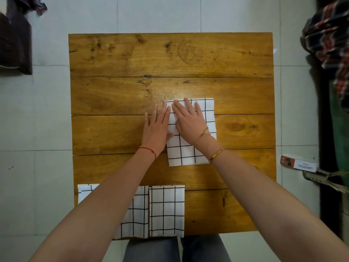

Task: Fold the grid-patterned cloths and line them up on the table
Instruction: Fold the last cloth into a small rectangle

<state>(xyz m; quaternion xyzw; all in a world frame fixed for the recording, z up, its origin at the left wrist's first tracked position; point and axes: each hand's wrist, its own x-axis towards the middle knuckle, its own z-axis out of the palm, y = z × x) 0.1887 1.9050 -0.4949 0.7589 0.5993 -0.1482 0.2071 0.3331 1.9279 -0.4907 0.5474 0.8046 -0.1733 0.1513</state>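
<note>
A folded white cloth with a black grid (188,152) lies near the middle of the wooden table (170,59). My right hand (189,121) rests flat on its upper left part, fingers spread. My left hand (156,129) lies flat beside it, on the cloth's left edge and the wood. Along the near edge lie folded grid cloths side by side: one (167,210) in full view, one (136,214) to its left partly under my left forearm, and a corner of another (85,191) at the far left.
Tiled floor surrounds the table. Dark fabric (15,44) lies on the floor at the left. Plaid clothing (328,38) hangs at the right. A small box (297,164) and a sandal (321,178) sit on the floor to the right.
</note>
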